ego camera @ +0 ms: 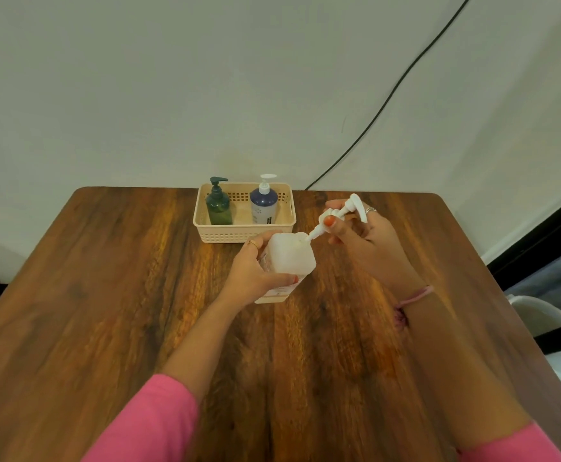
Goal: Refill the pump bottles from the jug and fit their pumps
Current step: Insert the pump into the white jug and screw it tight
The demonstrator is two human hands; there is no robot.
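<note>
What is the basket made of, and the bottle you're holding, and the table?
The basket looks like cream plastic: thin moulded walls with neat rows of little holes. The bottle held by the left hand seems frosted, see-through plastic with a matte look. The table shows brown wood grain with a slight sheen; real wood or a printed wood layer, I can't tell.

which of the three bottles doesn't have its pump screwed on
The clear bottle in the left hand: its pump is tilted, held by the right hand. The green bottle and blue bottle wear theirs.
</note>
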